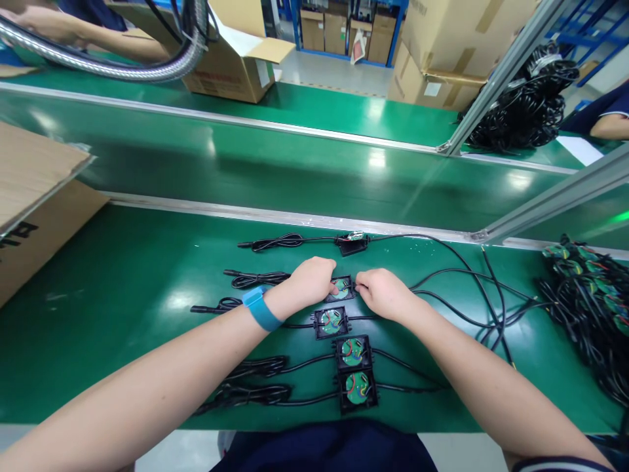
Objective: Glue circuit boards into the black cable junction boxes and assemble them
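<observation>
My left hand (314, 278), with a blue wristband (263, 308) on its wrist, is closed at the left side of a small open black plastic case (350, 288). Its thumb rests by the round green circuit board (340, 289) inside. On the other side, my right hand (384, 293) pinches the black cable where it leaves the case. Nearer to me lie more open cases, one (331, 322) just below and two stacked (352, 353) (358, 390), each with a green board and coloured wires. Behind my hands, another case (352, 244) lies with its board tilted up.
A heap of cables with green boards (584, 282) lies at the right. Bundled cable ends (255, 278) stretch left of the cases. A cardboard box (39, 190) stands at the left. Beyond the metal rail (295, 215) are another carton (230, 72), a person's arm (108, 40) and a cable pile (525, 98).
</observation>
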Motion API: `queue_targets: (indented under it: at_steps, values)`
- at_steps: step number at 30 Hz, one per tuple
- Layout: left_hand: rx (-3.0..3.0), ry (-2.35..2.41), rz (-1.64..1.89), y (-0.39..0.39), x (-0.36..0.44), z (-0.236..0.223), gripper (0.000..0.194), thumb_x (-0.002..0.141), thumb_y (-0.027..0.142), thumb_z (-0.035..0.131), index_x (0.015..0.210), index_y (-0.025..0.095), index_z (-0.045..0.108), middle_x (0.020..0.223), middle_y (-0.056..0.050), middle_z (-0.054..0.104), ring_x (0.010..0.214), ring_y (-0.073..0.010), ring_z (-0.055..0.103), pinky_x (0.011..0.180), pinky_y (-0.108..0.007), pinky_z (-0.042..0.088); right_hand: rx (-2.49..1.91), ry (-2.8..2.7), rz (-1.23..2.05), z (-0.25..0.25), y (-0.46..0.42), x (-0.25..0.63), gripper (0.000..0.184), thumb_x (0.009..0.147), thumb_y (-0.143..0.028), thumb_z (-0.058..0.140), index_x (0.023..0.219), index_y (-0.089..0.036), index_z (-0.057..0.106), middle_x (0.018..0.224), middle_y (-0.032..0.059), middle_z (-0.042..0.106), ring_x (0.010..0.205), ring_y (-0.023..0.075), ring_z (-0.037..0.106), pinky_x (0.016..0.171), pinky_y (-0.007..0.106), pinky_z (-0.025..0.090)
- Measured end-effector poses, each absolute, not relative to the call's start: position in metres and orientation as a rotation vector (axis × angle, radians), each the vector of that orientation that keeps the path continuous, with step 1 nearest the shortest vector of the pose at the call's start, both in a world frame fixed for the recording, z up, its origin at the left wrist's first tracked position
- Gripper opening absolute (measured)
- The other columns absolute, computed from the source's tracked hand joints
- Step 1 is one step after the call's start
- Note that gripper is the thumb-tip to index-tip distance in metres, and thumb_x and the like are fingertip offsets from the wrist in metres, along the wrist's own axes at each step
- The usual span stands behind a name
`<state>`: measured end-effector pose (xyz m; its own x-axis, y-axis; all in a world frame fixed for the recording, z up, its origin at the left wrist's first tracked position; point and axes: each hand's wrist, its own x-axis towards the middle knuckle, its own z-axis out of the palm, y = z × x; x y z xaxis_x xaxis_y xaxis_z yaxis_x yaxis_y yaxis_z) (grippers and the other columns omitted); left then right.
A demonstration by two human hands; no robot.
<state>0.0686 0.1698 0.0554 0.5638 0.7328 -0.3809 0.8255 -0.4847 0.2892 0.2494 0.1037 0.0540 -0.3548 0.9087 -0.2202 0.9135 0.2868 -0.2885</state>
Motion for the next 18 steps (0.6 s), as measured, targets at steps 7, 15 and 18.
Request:
queue_targets:
  at_steps: [7,15,18]
  values:
    - [2.409,1.244,-0.312,0.167,0.068,0.055,0.023,0.077,0.033,0.076,0.088,0.017,0.064,0.087,-0.009,0.073,0.086,-0.0263,0.068,0.068,-0.031,0.044,1.481,2.323,-0.342,0.072,0.117,0.226,0.023,0.09,-0.012,0.051,0.088,-0.014,0.074,0.091,0.0148,0.074,0.087,0.0245,0.068,0.073,0.03,0.043]
    - [2.401,1.235,-0.249,0.163,0.066,0.055,0.025,0.077,0.036,0.076,0.089,0.016,0.065,0.091,-0.011,0.073,0.091,-0.028,0.069,0.072,-0.033,0.048,1.69,2.336,-0.371,0.075,0.108,0.226,0.021,0.089,-0.013,0.055,0.098,-0.014,0.073,0.097,0.0132,0.072,0.095,0.0262,0.064,0.079,0.035,0.045]
    - [2.399,1.23,-0.201,0.161,0.064,0.055,0.028,0.077,0.037,0.075,0.093,0.015,0.065,0.094,-0.012,0.073,0.094,-0.0286,0.069,0.075,-0.034,0.049,1.778,2.568,-0.35,0.066,0.092,0.237,0.025,0.095,-0.022,0.054,0.114,-0.018,0.071,0.113,0.0118,0.067,0.104,0.0244,0.058,0.085,0.035,0.043]
